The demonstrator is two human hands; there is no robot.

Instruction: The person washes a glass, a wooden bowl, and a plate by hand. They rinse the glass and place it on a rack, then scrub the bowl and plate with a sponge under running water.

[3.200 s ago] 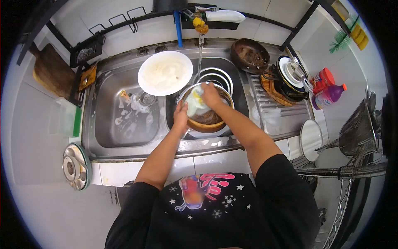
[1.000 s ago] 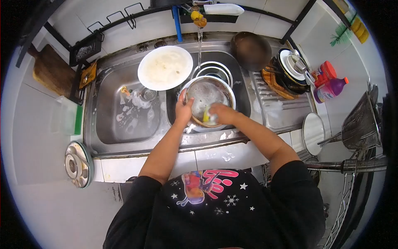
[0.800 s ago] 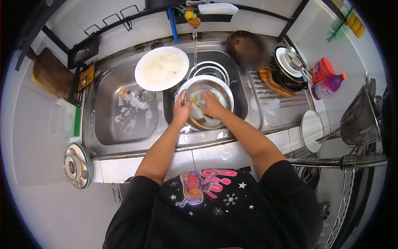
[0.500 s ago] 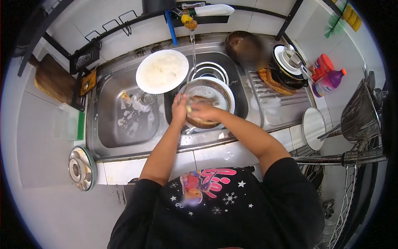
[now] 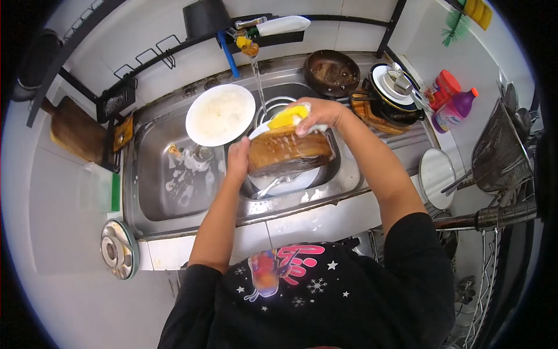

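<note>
A brown, soapy round pan or bowl [image 5: 289,152] is tilted on its side over the right sink basin, its outer wall facing me. My left hand [image 5: 238,156] grips its left edge. In my right hand [image 5: 321,116] is a yellow sponge [image 5: 289,117], pressed to the upper rim with foam around the fingers. Beneath the brown vessel lies a white plate [image 5: 296,185] with cutlery [image 5: 270,187] on it. Water runs from the tap [image 5: 249,46] just behind.
A large white plate [image 5: 221,115] rests across the divider between basins. Suds lie in the left basin [image 5: 157,189]. At the back right are a dark pan [image 5: 332,72] and stacked dishes [image 5: 388,84], beside a purple bottle [image 5: 455,110]. Metal strainers [image 5: 497,151] hang at right.
The brown vessel has been tipped from lying face up to standing on its side. My right hand has moved from inside it to the upper rim, and the yellow sponge now shows clearly.
</note>
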